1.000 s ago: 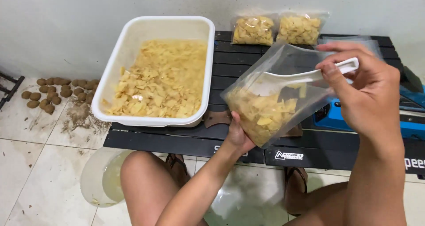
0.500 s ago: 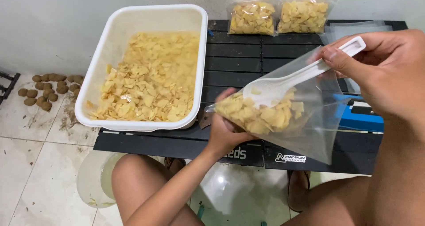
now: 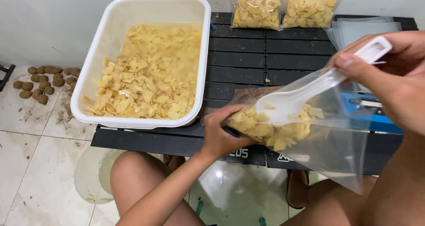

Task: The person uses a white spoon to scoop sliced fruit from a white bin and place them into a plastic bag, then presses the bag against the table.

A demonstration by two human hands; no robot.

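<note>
Far left of the frame, on the tiled floor (image 3: pixel 31 133): a cluster of small brown lumps (image 3: pixel 42 81) against the wall, with dirt smeared beside them. Lower left, partly under the table edge, a pale round container (image 3: pixel 90 177) beside the person's bare knee. Left of centre, a white rectangular tub (image 3: pixel 95 71) sits on the black slatted table (image 3: pixel 239 57), its near edge close to the table's front; inside, a layer of pale yellow chips (image 3: pixel 146 80), heaped thicker toward the near left corner. Centre, lower half: left hand (image 3: pixel 221 131), fingers curled and closed around the bottom corner of a clear plastic bag (image 3: pixel 327 142), propping it from underneath in front of the table edge. The bag lies tilted, its mouth toward the upper right, with a pile of chips gathered at the gripped end. A white plastic spoon (image 3: pixel 305 93) reaches into the bag, bowl resting on the chips. Top centre, two filled clear bags of chips (image 3: pixel 285 9) stand side by side at the table's far edge. Upper right: flat empty bags (image 3: pixel 363 31) stacked on the table. Right edge: right hand (image 3: pixel 389 71), thumb and fingers pinching the spoon's handle end. Below it, part of a blue device (image 3: pixel 376 115), mostly hidden by the bag and hand.
</note>
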